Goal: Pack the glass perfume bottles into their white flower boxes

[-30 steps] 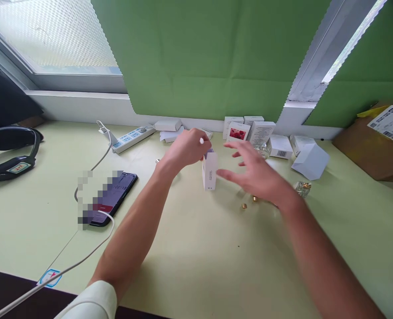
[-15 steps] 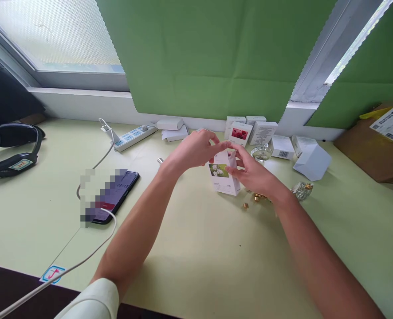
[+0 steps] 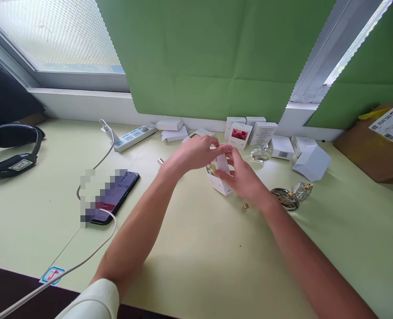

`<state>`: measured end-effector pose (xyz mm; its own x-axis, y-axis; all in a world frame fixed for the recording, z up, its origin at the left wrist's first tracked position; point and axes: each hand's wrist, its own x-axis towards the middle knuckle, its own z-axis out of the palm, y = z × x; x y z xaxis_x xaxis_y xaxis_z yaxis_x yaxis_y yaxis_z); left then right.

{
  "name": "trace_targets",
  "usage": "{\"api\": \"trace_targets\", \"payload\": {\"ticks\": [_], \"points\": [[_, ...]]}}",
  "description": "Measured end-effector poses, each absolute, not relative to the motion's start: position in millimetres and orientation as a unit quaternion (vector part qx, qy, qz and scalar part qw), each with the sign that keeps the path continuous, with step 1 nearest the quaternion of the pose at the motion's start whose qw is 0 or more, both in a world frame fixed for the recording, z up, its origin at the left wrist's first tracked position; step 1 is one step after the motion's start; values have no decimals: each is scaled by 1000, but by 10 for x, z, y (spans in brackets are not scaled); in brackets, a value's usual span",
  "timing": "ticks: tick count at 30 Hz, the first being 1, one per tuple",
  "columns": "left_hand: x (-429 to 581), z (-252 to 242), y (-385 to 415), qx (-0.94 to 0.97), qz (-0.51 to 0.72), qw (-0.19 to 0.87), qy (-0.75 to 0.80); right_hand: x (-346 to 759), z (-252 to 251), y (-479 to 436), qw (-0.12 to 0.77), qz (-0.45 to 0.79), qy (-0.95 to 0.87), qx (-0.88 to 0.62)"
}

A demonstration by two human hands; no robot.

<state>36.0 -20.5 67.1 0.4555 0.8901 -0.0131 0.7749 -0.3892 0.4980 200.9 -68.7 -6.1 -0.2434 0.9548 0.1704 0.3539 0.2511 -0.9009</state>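
Observation:
A small white carton (image 3: 220, 186) with a green flower picture stands a little tilted on the table, partly covered by my fingers. My right hand (image 3: 241, 177) wraps round its right side, thumb across the front face. Over the carton's top is my left hand (image 3: 199, 153), fingers bent and pressed together at the upper edge, touching the right fingertips. Exactly what the left fingers pinch there is hidden. A small gold cap (image 3: 246, 206) lies just in front of my right wrist.
White boxes (image 3: 239, 135) stand in a group along the back wall. A glass dish (image 3: 261, 153), a round ornate dish (image 3: 285, 199) and a glass bottle (image 3: 303, 190) sit to the right. At left are a phone (image 3: 123, 190), a power strip (image 3: 135, 136) and a cable.
My right hand has shifted left and curls more around the carton, covering more of its front. The carton has moved slightly left. The round ornate dish now shows beside my right forearm.

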Motion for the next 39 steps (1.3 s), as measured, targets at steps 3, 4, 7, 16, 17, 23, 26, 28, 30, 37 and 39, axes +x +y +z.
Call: {"api": "trace_targets", "payload": {"ticks": [3, 4, 7, 16, 17, 23, 26, 28, 30, 37, 39], "points": [[300, 653, -164, 835, 115, 197, 501, 2066, 50, -740, 360, 387, -707, -469], [278, 650, -148, 840, 110, 186, 498, 2128, 102, -751, 348, 380, -710, -479], [228, 645, -103, 854, 95, 147, 490, 2406, 265, -762, 327, 326, -707, -536], [126, 612, 5, 882, 105, 71, 453, 3330, 332, -719, 357, 153, -596, -703], [108, 605, 26, 885, 111, 62, 447, 3406, 303, -709, 354, 152, -584, -714], [-20, 550, 179, 900, 142, 68, 407, 3648, 133, -651, 347, 200, -562, -724], [-78, 535, 228, 902, 143, 75, 400, 3658, 84, -588, 326, 213, -569, -724], [-101, 535, 239, 908, 139, 80, 387, 3662, 66, -498, 281, 224, -586, -726], [-107, 542, 237, 913, 134, 81, 376, 3678, 47, -369, 231, 235, -610, -721], [-79, 599, 167, 923, 140, 74, 351, 3778, -174, 126, 155, 259, -670, -678], [-68, 630, 127, 926, 138, 75, 343, 3789, -240, 228, 145, 248, -676, -679]]}}
